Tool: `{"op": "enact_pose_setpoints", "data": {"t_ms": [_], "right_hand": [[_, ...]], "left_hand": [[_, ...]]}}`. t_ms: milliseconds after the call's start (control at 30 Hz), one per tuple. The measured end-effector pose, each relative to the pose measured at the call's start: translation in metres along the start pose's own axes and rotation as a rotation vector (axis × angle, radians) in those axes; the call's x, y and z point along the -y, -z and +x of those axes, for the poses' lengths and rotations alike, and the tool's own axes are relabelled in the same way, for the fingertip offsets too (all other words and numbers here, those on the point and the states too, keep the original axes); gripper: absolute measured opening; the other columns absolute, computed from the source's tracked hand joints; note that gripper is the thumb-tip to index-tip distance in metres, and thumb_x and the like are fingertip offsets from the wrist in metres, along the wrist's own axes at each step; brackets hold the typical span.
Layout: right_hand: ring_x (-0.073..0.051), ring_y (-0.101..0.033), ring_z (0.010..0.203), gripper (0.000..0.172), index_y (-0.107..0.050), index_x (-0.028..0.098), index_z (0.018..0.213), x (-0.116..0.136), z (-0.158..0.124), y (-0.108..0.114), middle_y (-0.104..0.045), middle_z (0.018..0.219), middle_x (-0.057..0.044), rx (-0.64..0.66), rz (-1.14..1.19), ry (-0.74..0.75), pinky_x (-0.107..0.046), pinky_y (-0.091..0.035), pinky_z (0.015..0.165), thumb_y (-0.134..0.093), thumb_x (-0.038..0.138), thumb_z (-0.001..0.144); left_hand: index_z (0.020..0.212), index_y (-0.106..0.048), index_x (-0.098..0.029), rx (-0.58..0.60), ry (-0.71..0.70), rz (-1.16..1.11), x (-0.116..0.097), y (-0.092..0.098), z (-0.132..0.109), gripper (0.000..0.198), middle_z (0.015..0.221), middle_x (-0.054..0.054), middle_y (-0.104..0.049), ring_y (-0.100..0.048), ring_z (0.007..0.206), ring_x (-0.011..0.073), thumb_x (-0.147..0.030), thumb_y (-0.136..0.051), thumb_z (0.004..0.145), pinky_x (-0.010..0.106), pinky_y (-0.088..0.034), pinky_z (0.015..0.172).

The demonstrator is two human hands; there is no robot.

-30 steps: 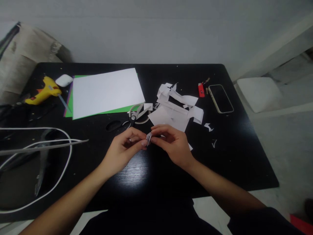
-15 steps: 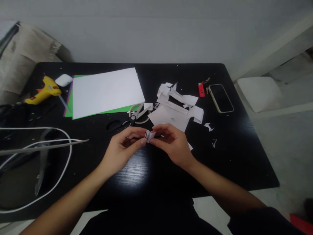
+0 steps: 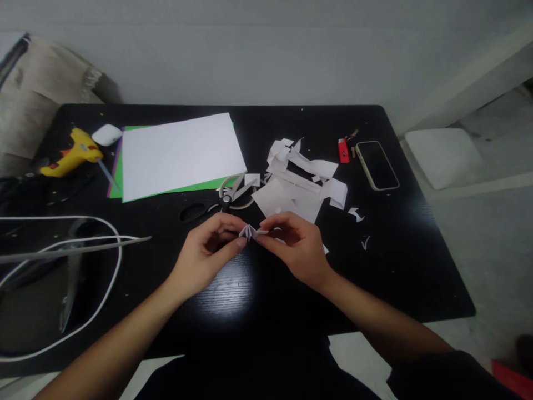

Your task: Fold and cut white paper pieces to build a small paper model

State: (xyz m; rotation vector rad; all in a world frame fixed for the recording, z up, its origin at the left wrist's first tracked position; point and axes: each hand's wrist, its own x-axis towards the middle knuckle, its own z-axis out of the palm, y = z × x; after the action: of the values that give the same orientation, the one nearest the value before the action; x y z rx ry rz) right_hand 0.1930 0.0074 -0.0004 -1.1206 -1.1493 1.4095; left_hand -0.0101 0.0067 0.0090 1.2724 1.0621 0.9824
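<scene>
Between my two hands is a small piece of white folded paper [image 3: 250, 231], its pleats fanned a little apart. My left hand [image 3: 208, 244] pinches its left end between thumb and fingers. The right end is pinched by my right hand [image 3: 297, 244]. Just beyond my left hand lie scissors [image 3: 226, 200] with black handles, their blades apart. White paper scraps [image 3: 287, 197] are heaped past my right hand, which covers part of them.
A white sheet [image 3: 183, 155] lies on green paper [image 3: 208, 186] at the back left, beside a yellow glue gun [image 3: 77, 153] and a white case [image 3: 107, 135]. On the right are a red lighter [image 3: 343, 150] and a phone [image 3: 378, 165]. A white cable [image 3: 119, 250] loops at left.
The folded paper has spread wider, its pleats now opening apart between my fingers. Both hands keep their pinch in nearly the same place.
</scene>
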Motion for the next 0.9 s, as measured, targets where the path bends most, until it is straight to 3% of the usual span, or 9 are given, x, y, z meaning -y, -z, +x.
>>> {"op": "enact_pose_setpoints", "data": {"t_ms": [267,600,900], "right_hand": [[-0.018,-0.075,0.088,0.016,-0.076,0.023,0.089,0.0015,0.0018,0.0019,-0.077,0.092,-0.001,0.043,0.062,-0.029,-0.033,-0.063,0.085,-0.088,0.024,0.08],[-0.02,-0.076,0.091,0.02,-0.075,0.024,0.091,0.0024,0.0033,0.0043,-0.079,0.096,-0.003,0.09,0.136,-0.084,-0.04,-0.064,0.093,-0.089,0.033,0.082],[-0.017,-0.073,0.083,0.022,-0.075,0.023,0.093,0.0034,0.0055,0.0062,-0.077,0.09,-0.001,0.093,0.154,-0.114,-0.036,-0.063,0.085,-0.09,0.033,0.08]], "left_hand": [[0.113,-0.078,-0.021,0.004,0.002,-0.008,0.0011,0.0001,0.0029,0.024,0.101,0.005,-0.081,-0.077,0.093,0.0177,-0.022,-0.081,0.089,0.028,-0.063,0.086],[0.105,-0.08,-0.02,-0.047,0.021,0.033,-0.0017,-0.0001,0.0036,0.019,0.091,0.005,-0.081,-0.076,0.079,0.0178,-0.03,-0.081,0.089,0.031,-0.063,0.079],[0.096,-0.075,-0.017,-0.095,-0.002,0.093,-0.005,-0.0003,0.003,0.013,0.077,0.001,-0.077,-0.073,0.072,0.0156,-0.029,-0.078,0.091,0.027,-0.06,0.071]]}}
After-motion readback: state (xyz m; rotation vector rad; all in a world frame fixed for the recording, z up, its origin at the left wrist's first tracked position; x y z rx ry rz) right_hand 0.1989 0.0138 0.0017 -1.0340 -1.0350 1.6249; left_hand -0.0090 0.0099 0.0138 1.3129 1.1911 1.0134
